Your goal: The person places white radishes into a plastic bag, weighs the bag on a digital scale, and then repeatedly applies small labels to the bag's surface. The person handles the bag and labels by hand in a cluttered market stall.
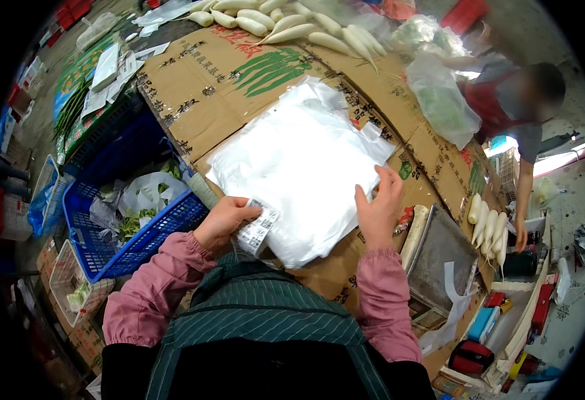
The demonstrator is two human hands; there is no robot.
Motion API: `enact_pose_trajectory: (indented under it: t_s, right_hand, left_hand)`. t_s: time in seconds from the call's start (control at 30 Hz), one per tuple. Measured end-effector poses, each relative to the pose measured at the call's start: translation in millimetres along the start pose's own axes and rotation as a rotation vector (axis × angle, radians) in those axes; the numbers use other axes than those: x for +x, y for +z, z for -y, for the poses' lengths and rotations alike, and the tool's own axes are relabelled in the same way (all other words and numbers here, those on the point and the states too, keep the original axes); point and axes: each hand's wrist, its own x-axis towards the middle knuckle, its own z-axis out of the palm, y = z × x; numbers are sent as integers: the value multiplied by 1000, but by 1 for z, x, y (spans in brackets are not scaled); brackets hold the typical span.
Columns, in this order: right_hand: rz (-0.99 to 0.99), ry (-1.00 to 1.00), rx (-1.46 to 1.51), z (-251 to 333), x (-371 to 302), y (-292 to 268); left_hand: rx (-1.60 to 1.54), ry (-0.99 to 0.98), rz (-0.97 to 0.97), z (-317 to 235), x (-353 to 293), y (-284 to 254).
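Note:
A thick stack of white plastic bags lies in front of me on flattened printed cardboard. My left hand is at the stack's near left corner, its thumb and fingers closed on a strip of white printed labels. The strip hangs over the edge of the bags. On the other side, my right hand hovers by the stack's right edge with thumb and fingers apart and nothing visible between them. Whether its fingertips touch the bags, I cannot tell.
White radishes are heaped at the far edge, with several more at the right. Left stands a blue crate with bagged greens. Right are a metal tray and a co-worker beside a clear bag of greens.

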Motion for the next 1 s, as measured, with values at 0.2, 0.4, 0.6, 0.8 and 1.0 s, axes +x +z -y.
enact_pose_trajectory:
  t_s: [0.2,0.4,0.6,0.8,1.0]
  right_hand:
    - [450,-310,487,20,-57,42]
    - [446,-335,417,37,-128,68]
    - [418,317,910,30,-116,46]
    - [271,288,831,-3,-82,30]
    - [664,-393,665,25,-83,54]
  left_hand:
    - [441,181,-130,7,-36,-58]
    - [663,346,-73,34,-81,-61]
    - [719,307,-57,37,-67,-16]
    - [1038,313,-224,38,-11,24]
    - [1381,244,-396,60,25,25]
